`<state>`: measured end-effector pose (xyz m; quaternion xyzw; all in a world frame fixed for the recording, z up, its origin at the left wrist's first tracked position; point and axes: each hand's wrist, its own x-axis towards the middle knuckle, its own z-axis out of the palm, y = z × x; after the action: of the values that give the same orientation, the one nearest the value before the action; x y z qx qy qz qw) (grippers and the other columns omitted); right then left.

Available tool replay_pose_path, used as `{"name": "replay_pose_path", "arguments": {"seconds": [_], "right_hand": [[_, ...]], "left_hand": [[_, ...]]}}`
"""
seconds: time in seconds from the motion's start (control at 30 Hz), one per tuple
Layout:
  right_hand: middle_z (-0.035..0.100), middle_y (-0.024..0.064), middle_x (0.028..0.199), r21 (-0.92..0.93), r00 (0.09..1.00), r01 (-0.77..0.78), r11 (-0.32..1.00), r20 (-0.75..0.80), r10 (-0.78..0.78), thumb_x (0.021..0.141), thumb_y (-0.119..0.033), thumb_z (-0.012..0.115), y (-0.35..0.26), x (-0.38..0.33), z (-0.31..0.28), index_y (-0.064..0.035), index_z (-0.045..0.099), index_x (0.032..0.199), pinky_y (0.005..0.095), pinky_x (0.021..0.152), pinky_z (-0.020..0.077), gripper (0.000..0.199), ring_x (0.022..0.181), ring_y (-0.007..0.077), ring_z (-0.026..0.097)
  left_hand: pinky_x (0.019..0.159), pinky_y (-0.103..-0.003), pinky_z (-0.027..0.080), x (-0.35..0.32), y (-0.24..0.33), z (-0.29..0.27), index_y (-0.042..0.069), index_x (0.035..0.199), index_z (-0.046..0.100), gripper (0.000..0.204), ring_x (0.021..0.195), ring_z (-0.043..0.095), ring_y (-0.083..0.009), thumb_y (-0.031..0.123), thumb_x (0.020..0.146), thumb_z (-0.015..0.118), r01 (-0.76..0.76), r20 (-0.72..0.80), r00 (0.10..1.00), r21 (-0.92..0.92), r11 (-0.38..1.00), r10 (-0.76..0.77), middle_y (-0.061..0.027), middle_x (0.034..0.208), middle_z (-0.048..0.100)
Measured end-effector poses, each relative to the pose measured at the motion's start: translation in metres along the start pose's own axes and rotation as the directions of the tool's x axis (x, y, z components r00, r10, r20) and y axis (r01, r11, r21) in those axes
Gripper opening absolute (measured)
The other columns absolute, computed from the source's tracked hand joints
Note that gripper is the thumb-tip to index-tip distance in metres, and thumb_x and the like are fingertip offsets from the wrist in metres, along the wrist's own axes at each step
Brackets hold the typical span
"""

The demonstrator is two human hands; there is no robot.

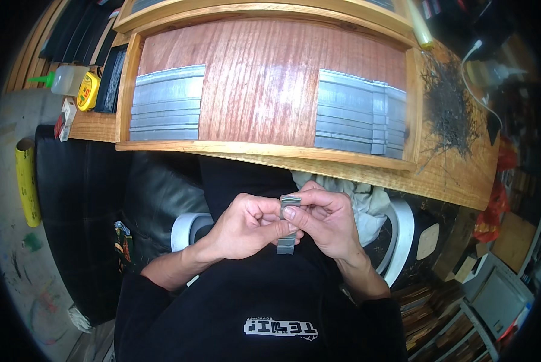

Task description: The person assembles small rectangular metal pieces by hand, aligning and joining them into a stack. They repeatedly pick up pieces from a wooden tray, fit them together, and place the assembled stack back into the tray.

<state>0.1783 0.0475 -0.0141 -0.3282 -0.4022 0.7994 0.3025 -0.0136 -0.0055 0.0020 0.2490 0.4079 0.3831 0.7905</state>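
Observation:
Close in front of my chest, my left hand and my right hand come together on a small grey striped strip. It stands roughly upright, its top end above my thumbs and its lower end hanging below them. My fingers cover its middle. Both hands are closed on it, thumbs pressed to its near side. Beyond them lies a shallow wooden tray with a reddish-brown wood bottom. Inside it, flat silvery-grey strips form one group at the left and another at the right.
Dark thin bits are heaped on the wooden table right of the tray. A yellow tape measure and a green-tipped bottle stand at its left. White chair arms flank me. A yellow roll lies far left.

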Motion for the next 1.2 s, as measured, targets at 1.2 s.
{"name": "replay_pose_path", "arguments": {"seconds": [1.2], "right_hand": [[0.079, 0.0161, 0.099, -0.710, 0.858, 0.486, 0.510, 0.277, -0.432, 0.087, 0.003, 0.080, -0.161, 0.032, 0.021, 0.0033, 0.078, 0.107, 0.0312, 0.076, 0.0630, 0.020, 0.088, 0.0225, 0.077]], "left_hand": [[0.090, -0.031, 0.059, 0.037, 0.102, 0.032, -0.005, 0.159, 0.033, 0.073, 0.101, 0.076, -0.0214, -0.004, 0.096, 0.069, -0.563, 0.183, 0.799, 0.565, 0.604, 0.573, -0.0202, 0.105, 0.079]]}}
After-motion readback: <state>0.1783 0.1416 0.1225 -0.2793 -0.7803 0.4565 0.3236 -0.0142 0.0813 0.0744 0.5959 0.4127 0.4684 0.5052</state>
